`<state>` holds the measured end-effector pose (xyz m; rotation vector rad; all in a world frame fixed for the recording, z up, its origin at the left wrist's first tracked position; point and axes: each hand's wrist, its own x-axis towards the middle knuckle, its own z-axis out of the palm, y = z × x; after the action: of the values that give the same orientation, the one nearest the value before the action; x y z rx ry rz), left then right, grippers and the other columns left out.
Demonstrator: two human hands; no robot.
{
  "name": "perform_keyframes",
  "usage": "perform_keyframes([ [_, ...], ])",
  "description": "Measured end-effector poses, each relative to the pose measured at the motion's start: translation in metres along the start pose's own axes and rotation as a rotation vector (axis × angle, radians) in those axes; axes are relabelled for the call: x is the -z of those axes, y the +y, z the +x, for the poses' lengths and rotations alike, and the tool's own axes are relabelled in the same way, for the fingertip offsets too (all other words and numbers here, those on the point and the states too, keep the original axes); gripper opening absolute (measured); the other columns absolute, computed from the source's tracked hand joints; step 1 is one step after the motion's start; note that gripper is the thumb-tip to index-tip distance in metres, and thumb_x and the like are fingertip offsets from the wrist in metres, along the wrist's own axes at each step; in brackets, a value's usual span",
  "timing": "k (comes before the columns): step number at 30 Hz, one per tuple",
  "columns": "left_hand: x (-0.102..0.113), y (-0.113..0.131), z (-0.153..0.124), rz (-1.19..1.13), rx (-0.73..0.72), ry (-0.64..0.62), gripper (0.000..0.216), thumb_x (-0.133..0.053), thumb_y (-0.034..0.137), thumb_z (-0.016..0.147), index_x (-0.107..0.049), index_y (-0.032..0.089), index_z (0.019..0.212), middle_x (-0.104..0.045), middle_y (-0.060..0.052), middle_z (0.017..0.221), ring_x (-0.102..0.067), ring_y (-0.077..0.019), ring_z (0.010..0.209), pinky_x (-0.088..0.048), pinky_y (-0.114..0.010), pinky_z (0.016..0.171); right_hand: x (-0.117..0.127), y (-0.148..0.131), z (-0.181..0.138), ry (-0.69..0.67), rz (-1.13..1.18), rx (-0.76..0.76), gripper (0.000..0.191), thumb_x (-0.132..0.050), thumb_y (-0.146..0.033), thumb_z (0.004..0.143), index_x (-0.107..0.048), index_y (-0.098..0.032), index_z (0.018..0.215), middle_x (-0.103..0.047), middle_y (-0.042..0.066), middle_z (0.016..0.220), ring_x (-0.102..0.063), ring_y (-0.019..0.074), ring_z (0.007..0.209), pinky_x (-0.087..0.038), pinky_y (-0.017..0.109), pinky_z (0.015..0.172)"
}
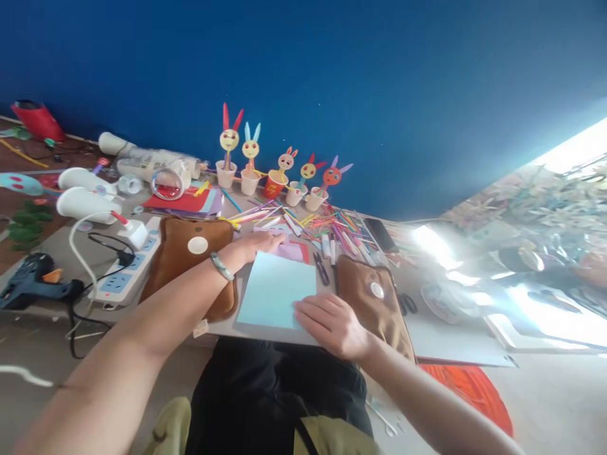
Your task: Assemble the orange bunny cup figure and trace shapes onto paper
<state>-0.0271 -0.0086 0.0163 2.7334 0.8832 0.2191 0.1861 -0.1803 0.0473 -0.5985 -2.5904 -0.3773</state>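
Note:
A light blue sheet of paper (277, 291) lies flat at the table's front edge. My right hand (332, 323) rests on its lower right corner, fingers stretched and side by side. Beyond the sheet's top edge, my left hand (260, 244) has its fingers bent together on a piece of lilac paper (290, 251); its fingertips are partly hidden. A little red paper shows beside the lilac piece. Dark-handled scissors (321, 268) lie right of the blue sheet.
Several paper cups with rabbit-faced figures, one cup red (275, 184), line the blue wall. Coloured sticks and markers (339, 230) are scattered before them. Brown pouches (177, 249) flank the workspace. A power strip (130, 272) and glue gun (35, 287) sit left; a phone (380, 235) right.

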Motion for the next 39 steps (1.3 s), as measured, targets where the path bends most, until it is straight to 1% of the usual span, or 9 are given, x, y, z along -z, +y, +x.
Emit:
perform_keyframes([
  [3, 0.000, 0.002, 0.001, 0.105, 0.062, 0.018, 0.038, -0.064, 0.025, 0.085, -0.062, 0.014, 0.121, -0.073, -0.014, 0.101, -0.070, -0.0304, 0.097, -0.055, -0.039, 0.081, -0.011, -0.024, -0.023, -0.076, -0.025, -0.238, 0.025, -0.046, -0.007, 0.095, -0.067, -0.020, 0.100, -0.078, 0.008, 0.101, -0.070, 0.0185, 0.093, -0.056, 0.033, 0.083],
  [9, -0.001, -0.001, 0.000, 0.157, 0.195, 0.199, 0.048, -0.053, 0.023, 0.084, -0.057, 0.019, 0.132, -0.074, -0.011, 0.108, -0.070, -0.0291, 0.102, -0.052, -0.037, 0.082, -0.036, -0.053, -0.042, -0.112, 0.093, -0.573, 0.033, -0.050, 0.000, 0.079, -0.062, -0.021, 0.101, -0.074, 0.011, 0.116, -0.068, 0.0240, 0.111, -0.057, 0.039, 0.090],
  [13, 0.009, -0.006, -0.004, 0.088, 0.290, 0.403, 0.048, -0.050, 0.025, 0.087, -0.055, 0.014, 0.133, -0.069, -0.013, 0.122, -0.067, -0.0287, 0.111, -0.051, -0.035, 0.089, -0.046, -0.060, -0.046, -0.037, 0.164, -0.655, 0.035, -0.049, 0.000, 0.076, -0.060, -0.022, 0.101, -0.073, 0.011, 0.120, -0.066, 0.0259, 0.116, -0.057, 0.043, 0.094],
  [18, 0.033, -0.023, -0.015, -0.001, 0.492, 0.556, 0.048, -0.046, 0.030, 0.090, -0.052, 0.012, 0.134, -0.068, -0.014, 0.122, -0.065, -0.0298, 0.111, -0.050, -0.037, 0.094, -0.056, -0.062, -0.050, 0.053, 0.136, -0.657, 0.030, -0.048, -0.005, 0.081, -0.061, -0.022, 0.101, -0.073, 0.011, 0.120, -0.066, 0.0262, 0.118, -0.057, 0.045, 0.098],
  [23, 0.060, -0.042, -0.035, 0.072, 0.671, 0.728, 0.056, -0.045, 0.027, 0.090, -0.044, 0.015, 0.145, -0.057, -0.014, 0.142, -0.048, -0.0341, 0.135, -0.038, -0.045, 0.113, -0.062, -0.063, -0.052, 0.043, 0.062, -0.638, 0.027, -0.047, -0.005, 0.084, -0.062, -0.021, 0.100, -0.072, 0.011, 0.122, -0.066, 0.0275, 0.119, -0.056, 0.046, 0.100],
  [25, 0.064, -0.047, -0.041, 0.121, 0.693, 0.713, 0.055, -0.045, 0.027, 0.090, -0.046, 0.016, 0.144, -0.054, -0.015, 0.144, -0.044, -0.0348, 0.139, -0.033, -0.048, 0.117, -0.062, -0.063, -0.052, 0.043, 0.056, -0.631, 0.027, -0.047, -0.005, 0.084, -0.062, -0.021, 0.100, -0.072, 0.010, 0.122, -0.066, 0.0276, 0.119, -0.056, 0.046, 0.100],
  [27, 0.063, -0.051, -0.043, 0.176, 0.696, 0.619, 0.053, -0.046, 0.028, 0.089, -0.051, 0.015, 0.141, -0.055, -0.017, 0.143, -0.044, -0.0361, 0.138, -0.029, -0.050, 0.118, -0.063, -0.064, -0.052, 0.047, 0.055, -0.627, 0.028, -0.046, -0.005, 0.084, -0.062, -0.021, 0.100, -0.072, 0.010, 0.122, -0.067, 0.0274, 0.118, -0.056, 0.046, 0.100],
  [33, 0.048, -0.070, -0.041, 0.167, 0.840, 0.015, 0.052, -0.048, 0.034, 0.087, -0.061, 0.011, 0.132, -0.062, -0.024, 0.136, -0.055, -0.0433, 0.127, -0.035, -0.060, 0.109, -0.064, -0.064, -0.053, 0.048, 0.054, -0.630, 0.028, -0.047, -0.005, 0.083, -0.062, -0.020, 0.101, -0.072, 0.012, 0.122, -0.065, 0.0275, 0.120, -0.056, 0.046, 0.100],
  [39, 0.050, -0.083, -0.044, 0.161, 0.885, -0.019, 0.058, -0.044, 0.050, 0.090, -0.065, 0.014, 0.131, -0.059, -0.020, 0.143, -0.055, -0.0413, 0.129, -0.040, -0.054, 0.107, -0.065, -0.064, -0.054, 0.050, 0.068, -0.635, 0.029, -0.047, -0.005, 0.083, -0.062, -0.021, 0.102, -0.072, 0.011, 0.122, -0.065, 0.0273, 0.120, -0.056, 0.046, 0.101],
])
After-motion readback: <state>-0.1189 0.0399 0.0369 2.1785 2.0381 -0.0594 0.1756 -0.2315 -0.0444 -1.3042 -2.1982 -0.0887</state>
